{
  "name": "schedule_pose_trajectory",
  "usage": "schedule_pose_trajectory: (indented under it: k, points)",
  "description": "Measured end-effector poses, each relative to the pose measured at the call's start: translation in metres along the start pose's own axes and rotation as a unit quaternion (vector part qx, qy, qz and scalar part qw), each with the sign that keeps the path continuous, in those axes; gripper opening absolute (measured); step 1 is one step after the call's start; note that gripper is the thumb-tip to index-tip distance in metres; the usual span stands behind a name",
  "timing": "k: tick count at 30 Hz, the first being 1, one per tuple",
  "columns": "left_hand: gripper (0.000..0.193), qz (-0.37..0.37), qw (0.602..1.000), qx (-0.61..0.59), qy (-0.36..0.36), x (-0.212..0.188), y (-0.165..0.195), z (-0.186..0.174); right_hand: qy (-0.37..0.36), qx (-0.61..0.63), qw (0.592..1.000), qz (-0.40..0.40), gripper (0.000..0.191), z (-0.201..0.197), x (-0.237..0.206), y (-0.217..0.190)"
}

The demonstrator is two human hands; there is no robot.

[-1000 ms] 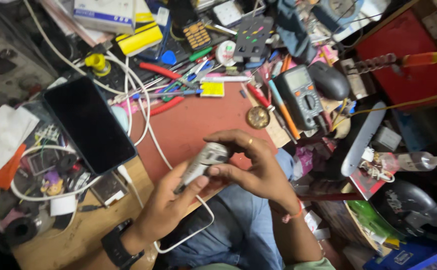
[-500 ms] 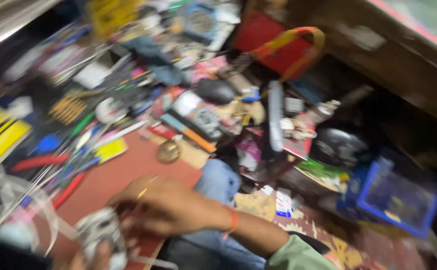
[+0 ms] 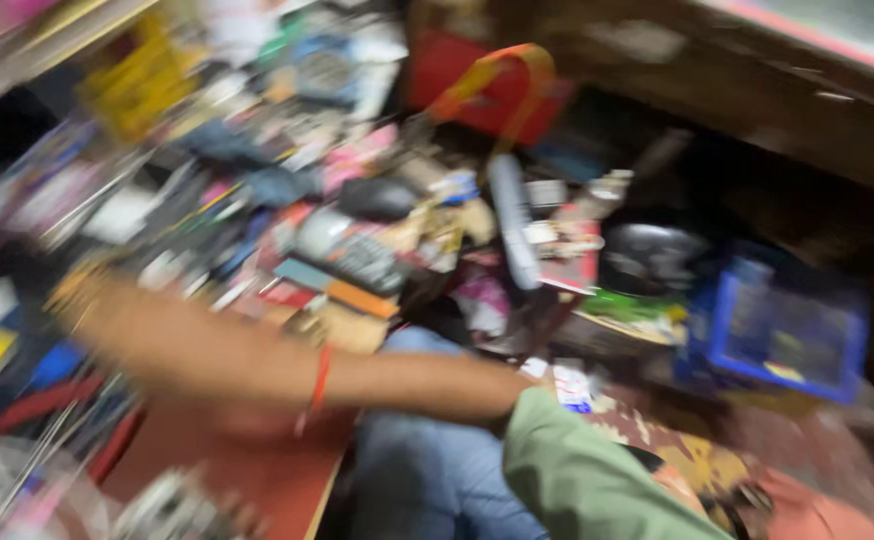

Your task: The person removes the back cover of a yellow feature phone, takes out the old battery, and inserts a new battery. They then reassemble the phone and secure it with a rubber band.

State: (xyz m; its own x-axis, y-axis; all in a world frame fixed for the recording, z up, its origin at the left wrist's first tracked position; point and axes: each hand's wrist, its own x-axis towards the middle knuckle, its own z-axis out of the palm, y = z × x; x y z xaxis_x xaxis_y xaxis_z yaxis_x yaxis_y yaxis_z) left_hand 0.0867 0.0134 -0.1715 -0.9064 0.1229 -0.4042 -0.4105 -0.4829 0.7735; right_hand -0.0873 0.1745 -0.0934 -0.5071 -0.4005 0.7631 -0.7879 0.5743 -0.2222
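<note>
The worktop (image 3: 287, 480) takes up the left half of what I see, a reddish-brown surface buried under a heap of tools, cables and small parts, all smeared by blur so that few pieces can be told apart. To the right it gives way to a dark wooden cabinet (image 3: 757, 110) running along the top edge, and below that a dim corner of floor crowded with more clutter. A blue crate (image 3: 787, 330) sits low on the right, well apart from the worktop, with a round dark pan (image 3: 652, 255) just beside it on its left. A red box (image 3: 457, 70) with an orange strap looped over it stands at the back, near the middle. My right arm, in a green sleeve (image 3: 577, 470) with a red wristband (image 3: 319, 378), stretches across from lower right to left over the worktop, and my right hand (image 3: 97, 300) is out over the pile near some yellow and blue things; it is too blurred for me to tell whether the fingers are spread or closed on anything. My knee in blue jeans (image 3: 427, 470) shows under the arm, beside the worktop's edge. A small grey gadget (image 3: 172, 510) lies at the bottom left on the worktop, a blurred shape. My left hand is out of sight.
</note>
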Motion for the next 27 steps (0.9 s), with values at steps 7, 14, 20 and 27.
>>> schedule_pose_trajectory:
  k: [7,14,20,27]
  points:
    - [0.055,-0.006,0.985,-0.154,-0.076,-0.041,0.016,0.037,-0.160,-0.118,0.968,0.151,0.029,0.002,0.045,0.028]
    - [0.059,0.030,0.964,-0.235,-0.119,-0.043,0.038,0.052,-0.134,-0.181,0.967,0.119,0.063,0.032,0.066,0.023]
    - [0.055,0.061,0.966,-0.223,-0.117,-0.040,0.034,0.047,-0.128,-0.201,0.965,0.110,0.038,0.022,0.064,0.025]
    - [0.052,0.033,0.966,-0.244,-0.074,-0.041,0.041,0.055,-0.118,0.157,0.936,0.294,0.045,-0.080,-0.018,-0.054]
